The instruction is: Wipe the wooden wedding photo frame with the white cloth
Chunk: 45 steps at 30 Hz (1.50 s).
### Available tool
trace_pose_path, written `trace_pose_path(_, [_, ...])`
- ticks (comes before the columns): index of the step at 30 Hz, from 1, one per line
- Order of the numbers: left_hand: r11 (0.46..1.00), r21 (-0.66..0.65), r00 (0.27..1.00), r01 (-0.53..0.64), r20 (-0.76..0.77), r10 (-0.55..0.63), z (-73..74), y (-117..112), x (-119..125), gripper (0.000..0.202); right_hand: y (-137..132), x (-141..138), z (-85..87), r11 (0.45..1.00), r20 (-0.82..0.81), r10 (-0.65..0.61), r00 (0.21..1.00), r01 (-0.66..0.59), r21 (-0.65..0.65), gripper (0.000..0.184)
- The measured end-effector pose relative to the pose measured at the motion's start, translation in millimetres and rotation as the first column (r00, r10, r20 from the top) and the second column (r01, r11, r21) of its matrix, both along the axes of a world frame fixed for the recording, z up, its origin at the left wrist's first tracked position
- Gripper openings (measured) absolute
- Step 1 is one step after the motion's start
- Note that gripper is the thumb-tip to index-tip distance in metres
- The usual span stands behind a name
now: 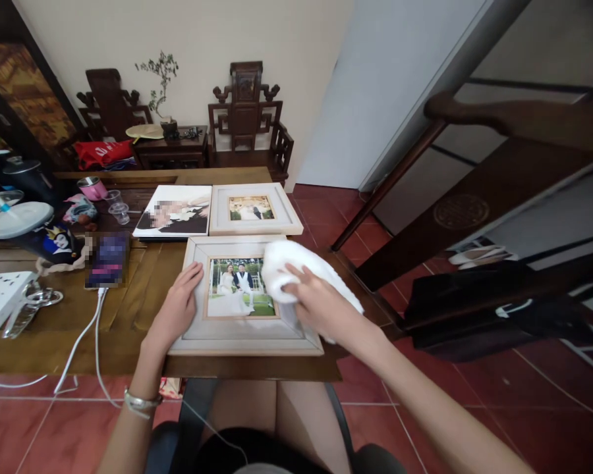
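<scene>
A pale picture frame (250, 343) with a photo of two people (242, 289) in its middle lies flat near the table's front edge. Across the left border of the frame rests my left hand (178, 303), its fingers stretched out and holding nothing. My right hand (319, 299) presses a white cloth (296, 257) onto the frame's right side, fingers bent into the fabric. The cloth covers the upper right part of the frame and hangs past its right edge. Behind it lie a second pale frame (289, 209) and a white-edged photo panel (175, 210), side by side.
Left on the wooden table (143, 329) are a phone (107, 260) with a white cable, a power strip (4, 299), a lidded cup (20, 220) and a pink cup (93, 188). A dark wooden chair (425, 204) stands close on the right.
</scene>
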<state>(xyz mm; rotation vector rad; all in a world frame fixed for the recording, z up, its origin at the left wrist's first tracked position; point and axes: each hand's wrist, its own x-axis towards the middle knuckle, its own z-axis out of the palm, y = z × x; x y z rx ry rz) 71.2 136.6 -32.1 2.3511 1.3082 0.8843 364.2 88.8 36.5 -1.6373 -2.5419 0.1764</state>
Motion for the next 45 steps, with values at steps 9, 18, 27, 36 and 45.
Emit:
trace_pose_path(9, [0.995, 0.044, 0.996, -0.084, 0.027, 0.083, -3.6, -2, 4, 0.048, -2, 1, -8.8, 0.994, 0.029, 0.079, 0.996, -0.081, 0.069, 0.042])
trace_pose_path(18, [0.995, 0.033, 0.993, -0.099, 0.063, 0.097, 3.4, -6, 5, 0.040, -89, 6, 3.7, 0.990, -0.035, 0.112, 0.993, -0.114, -0.081, 0.049])
trace_pose_path(27, [0.998, 0.000, 0.997, -0.065, 0.030, 0.065, 8.3, -8, 4, 0.040, 30, -4, -3.5, 0.996, 0.027, 0.004, 1.000, -0.006, 0.085, 0.047])
trace_pose_path(36, [0.998, -0.019, 0.998, -0.064, -0.011, 0.063, 5.4, -5, 4, 0.047, -30, -5, -8.8, 0.993, 0.022, 0.083, 0.996, -0.085, 0.079, 0.045])
trace_pose_path(45, [0.999, -0.001, 0.999, -0.035, -0.032, 0.035, 1.9, -3, 3, 0.044, -74, 0, -2.0, 0.995, -0.032, 0.096, 0.995, -0.097, -0.031, 0.049])
